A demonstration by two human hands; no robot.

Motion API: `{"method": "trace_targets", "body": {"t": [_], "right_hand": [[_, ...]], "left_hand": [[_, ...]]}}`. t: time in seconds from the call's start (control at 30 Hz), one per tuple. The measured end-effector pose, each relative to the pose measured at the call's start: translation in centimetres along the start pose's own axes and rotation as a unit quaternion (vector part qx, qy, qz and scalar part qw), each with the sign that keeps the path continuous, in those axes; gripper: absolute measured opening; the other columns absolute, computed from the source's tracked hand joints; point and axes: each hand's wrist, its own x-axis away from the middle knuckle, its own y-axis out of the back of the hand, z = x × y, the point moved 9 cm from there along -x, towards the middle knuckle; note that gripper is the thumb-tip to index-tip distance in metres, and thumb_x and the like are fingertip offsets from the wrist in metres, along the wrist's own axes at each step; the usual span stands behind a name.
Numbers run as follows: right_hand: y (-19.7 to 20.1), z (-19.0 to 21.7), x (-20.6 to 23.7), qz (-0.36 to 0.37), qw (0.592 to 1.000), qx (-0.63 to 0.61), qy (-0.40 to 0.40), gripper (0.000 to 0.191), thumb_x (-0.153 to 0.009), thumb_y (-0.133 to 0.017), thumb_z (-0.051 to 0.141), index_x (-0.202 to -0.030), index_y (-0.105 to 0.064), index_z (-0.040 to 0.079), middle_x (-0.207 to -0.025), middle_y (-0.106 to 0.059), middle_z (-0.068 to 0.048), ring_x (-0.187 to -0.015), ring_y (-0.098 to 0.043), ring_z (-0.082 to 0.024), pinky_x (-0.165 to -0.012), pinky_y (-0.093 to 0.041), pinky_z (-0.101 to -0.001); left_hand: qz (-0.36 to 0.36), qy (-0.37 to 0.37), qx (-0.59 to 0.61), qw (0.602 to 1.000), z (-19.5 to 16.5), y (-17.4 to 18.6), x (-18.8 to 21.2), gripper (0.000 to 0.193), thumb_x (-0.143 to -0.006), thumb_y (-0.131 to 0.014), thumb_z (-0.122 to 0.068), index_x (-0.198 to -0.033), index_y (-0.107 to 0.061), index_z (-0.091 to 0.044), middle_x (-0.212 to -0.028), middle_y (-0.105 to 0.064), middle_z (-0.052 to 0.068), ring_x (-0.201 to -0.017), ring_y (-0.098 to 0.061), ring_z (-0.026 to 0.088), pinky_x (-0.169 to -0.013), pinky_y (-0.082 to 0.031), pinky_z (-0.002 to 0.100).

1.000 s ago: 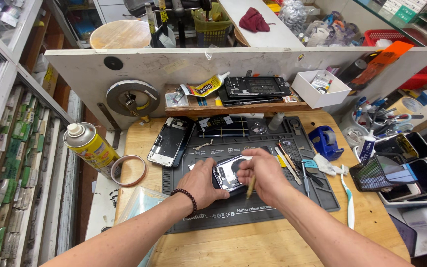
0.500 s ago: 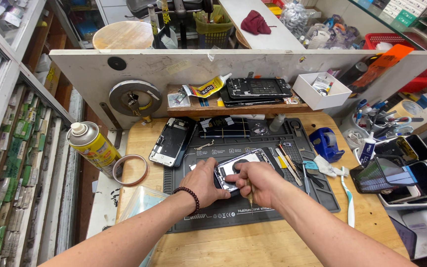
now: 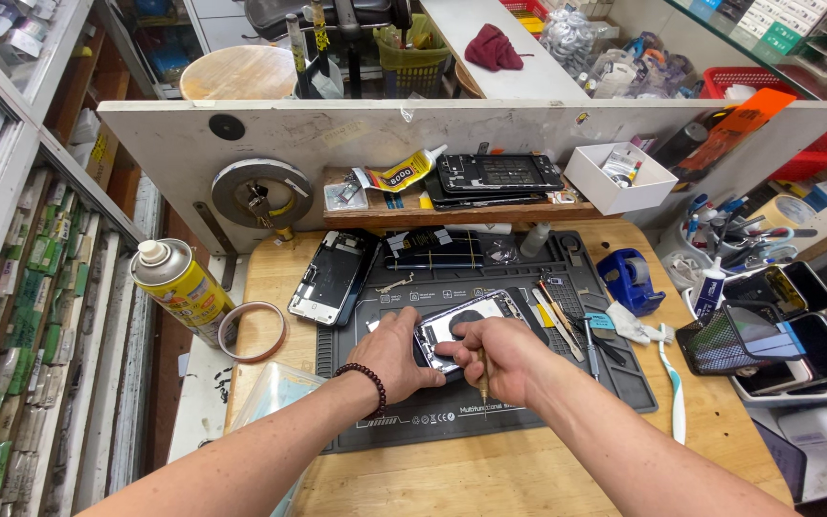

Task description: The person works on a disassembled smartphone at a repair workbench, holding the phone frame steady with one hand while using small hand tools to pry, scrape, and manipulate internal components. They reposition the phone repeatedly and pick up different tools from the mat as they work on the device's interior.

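On the wooden tabletop [image 3: 528, 479] nearest the viewer lies a dark work mat [image 3: 490, 412]. At its middle, the left hand [image 3: 396, 356], with a bead bracelet [image 3: 368, 383] at the wrist, has its grip closed on the near left edge of a phone [image 3: 461, 325], which lies flat on the mat with its shiny face up. The right hand [image 3: 502, 356] rests on the phone's near right corner, its grip closed around a thin tool [image 3: 482, 375] whose tip points down toward the mat. Just right of the hands lie tweezers and small tools [image 3: 567, 321] and a blue tape dispenser [image 3: 630, 278]. To the left, an opened phone body [image 3: 332, 278] lies over the mat's edge, with a tape roll [image 3: 253, 331] and a yellow spray can [image 3: 182, 287] beyond it. Farther back, a low wooden shelf [image 3: 452, 206] carries a glue tube [image 3: 399, 174], another phone frame [image 3: 500, 174] and a white box [image 3: 619, 178].
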Motion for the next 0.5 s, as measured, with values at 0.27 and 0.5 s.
{"method": "trace_targets", "body": {"t": [0.27,0.5], "right_hand": [[-0.12,-0.06,0.14,-0.006,1.0,-0.006,-0.003,0.054,-0.091,-0.041,-0.006,-0.145,-0.046,-0.006,-0.125,-0.068,-0.026,-0.061,-0.055,-0.008,-0.046,-0.044,-0.0194],[-0.17,-0.13,-0.27,0.001,1.0,-0.006,-0.005,0.054,-0.091,-0.041,-0.006,-0.145,-0.045,-0.007,-0.125,-0.068,-0.028,-0.06,-0.058,-0.008,-0.046,-0.045,-0.0196]], "left_hand": [[-0.003,-0.006,0.004,1.0,0.12,-0.12,0.01,0.086,-0.065,-0.095,-0.038,-0.133,-0.051,-0.01,-0.131,-0.059,0.015,-0.119,-0.063,0.034,-0.098,-0.054,0.043],[-0.005,-0.009,0.007,1.0,0.1,-0.14,-0.05,0.086,-0.064,-0.095,-0.038,-0.133,-0.051,-0.011,-0.131,-0.058,0.015,-0.12,-0.063,0.034,-0.098,-0.053,0.043]]}}
